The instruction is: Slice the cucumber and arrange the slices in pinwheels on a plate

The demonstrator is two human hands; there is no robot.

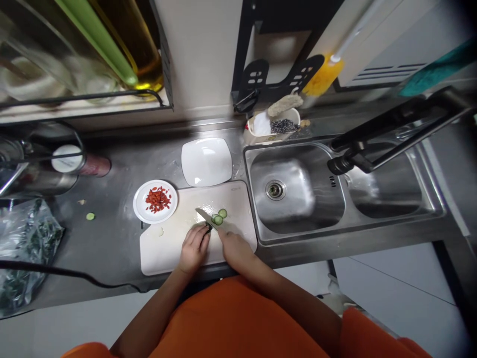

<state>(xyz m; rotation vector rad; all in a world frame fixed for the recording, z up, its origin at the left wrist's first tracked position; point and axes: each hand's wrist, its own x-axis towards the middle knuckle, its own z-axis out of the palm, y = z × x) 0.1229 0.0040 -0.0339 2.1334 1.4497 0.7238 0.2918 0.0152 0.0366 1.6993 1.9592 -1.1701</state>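
A white cutting board (164,253) lies on the steel counter in front of me. My right hand (235,249) is closed round the handle of a kitchen knife (203,214), whose blade points away and to the left. My left hand (194,243) is curled on the board just left of the blade, holding down a piece of cucumber (208,228) that its fingers mostly hide. Several thin cucumber slices (218,219) lie against the right side of the blade. A pale scrap (160,231) rests on the board's left part.
A white plate of small red pieces (158,199) touches the board's far left corner. Beyond the board stands a square white plate (206,161). A double sink (298,214) with a black faucet (341,164) adjoins on the right. Left are a bag of greens (32,238) and a cucumber end (90,216).
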